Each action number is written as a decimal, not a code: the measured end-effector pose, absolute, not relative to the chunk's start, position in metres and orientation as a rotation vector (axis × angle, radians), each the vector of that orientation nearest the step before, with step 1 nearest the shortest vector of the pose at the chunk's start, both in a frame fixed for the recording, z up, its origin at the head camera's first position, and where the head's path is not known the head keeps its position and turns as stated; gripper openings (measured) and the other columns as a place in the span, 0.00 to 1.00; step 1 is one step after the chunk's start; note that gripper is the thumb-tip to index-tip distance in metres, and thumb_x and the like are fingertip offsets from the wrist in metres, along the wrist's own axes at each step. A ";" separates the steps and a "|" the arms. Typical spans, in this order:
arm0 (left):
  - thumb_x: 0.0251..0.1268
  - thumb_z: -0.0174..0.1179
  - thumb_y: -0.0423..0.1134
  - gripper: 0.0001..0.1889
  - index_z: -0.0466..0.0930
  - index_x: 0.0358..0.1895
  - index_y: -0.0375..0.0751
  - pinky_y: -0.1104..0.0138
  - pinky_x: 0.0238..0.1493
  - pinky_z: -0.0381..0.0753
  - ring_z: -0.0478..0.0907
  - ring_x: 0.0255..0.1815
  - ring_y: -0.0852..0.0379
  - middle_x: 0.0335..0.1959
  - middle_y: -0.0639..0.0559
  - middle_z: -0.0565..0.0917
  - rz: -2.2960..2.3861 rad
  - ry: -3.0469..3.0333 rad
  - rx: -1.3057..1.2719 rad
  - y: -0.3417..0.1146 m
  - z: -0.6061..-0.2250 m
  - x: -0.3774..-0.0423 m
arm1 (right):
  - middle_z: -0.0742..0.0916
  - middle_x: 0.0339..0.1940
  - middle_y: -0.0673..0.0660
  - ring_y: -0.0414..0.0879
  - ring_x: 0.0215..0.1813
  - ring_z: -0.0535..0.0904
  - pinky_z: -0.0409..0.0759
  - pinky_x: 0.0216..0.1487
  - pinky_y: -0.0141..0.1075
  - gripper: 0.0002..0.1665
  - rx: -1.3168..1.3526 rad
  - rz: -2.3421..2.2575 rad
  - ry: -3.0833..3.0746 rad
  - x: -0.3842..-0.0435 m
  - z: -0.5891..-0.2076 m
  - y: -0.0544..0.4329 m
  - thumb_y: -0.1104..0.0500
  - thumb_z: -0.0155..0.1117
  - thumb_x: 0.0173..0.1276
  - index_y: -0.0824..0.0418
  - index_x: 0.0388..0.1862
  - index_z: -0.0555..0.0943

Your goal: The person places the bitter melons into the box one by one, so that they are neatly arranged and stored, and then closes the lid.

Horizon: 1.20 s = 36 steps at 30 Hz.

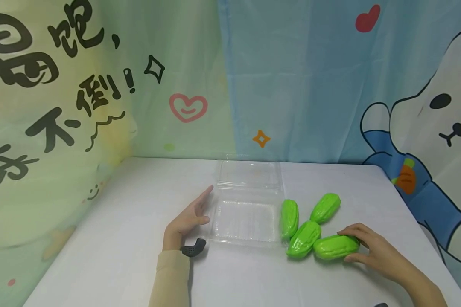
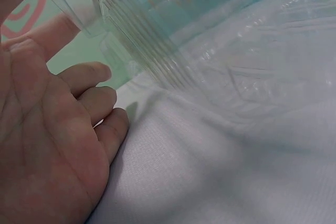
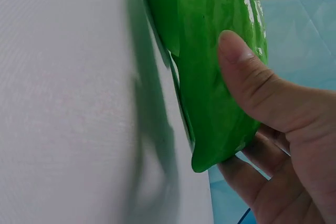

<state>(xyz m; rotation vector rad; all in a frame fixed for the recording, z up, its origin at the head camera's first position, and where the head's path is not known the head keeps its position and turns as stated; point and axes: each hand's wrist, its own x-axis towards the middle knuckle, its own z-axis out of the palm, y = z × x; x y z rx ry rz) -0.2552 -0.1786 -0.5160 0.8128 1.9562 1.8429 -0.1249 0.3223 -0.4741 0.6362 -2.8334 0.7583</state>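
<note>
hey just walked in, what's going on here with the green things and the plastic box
A person sits or stands at a white table. Their right hand holds one end of a glossy green vegetable, thumb on one side and fingers on the other. The other three green vegetables lie close by, right of a clear plastic box with its lid open. The left hand is at the box's left side; whether it touches is hard to tell.
</note>
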 end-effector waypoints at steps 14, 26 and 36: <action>0.45 0.72 0.56 0.62 0.35 0.77 0.50 0.53 0.77 0.33 0.29 0.79 0.48 0.79 0.48 0.33 1.883 1.939 0.781 -0.178 -0.516 -0.254 | 0.79 0.48 0.50 0.25 0.50 0.69 0.82 0.49 0.49 0.31 0.445 0.832 -2.965 -0.122 -0.462 0.309 0.46 0.70 0.57 0.56 0.57 0.75; 0.44 0.72 0.56 0.63 0.33 0.77 0.52 0.53 0.77 0.33 0.29 0.79 0.49 0.79 0.49 0.33 1.904 1.929 0.794 -0.178 -0.521 -0.257 | 0.82 0.53 0.62 0.57 0.48 0.83 0.84 0.46 0.45 0.35 0.342 0.890 -3.029 -0.124 -0.460 0.298 0.43 0.69 0.58 0.64 0.58 0.75; 0.45 0.72 0.56 0.60 0.39 0.77 0.55 0.53 0.77 0.36 0.31 0.79 0.51 0.79 0.57 0.37 1.867 1.966 0.738 -0.179 -0.521 -0.257 | 0.78 0.60 0.67 0.62 0.53 0.80 0.84 0.46 0.44 0.39 0.347 0.979 -3.015 -0.129 -0.461 0.298 0.44 0.67 0.60 0.64 0.64 0.70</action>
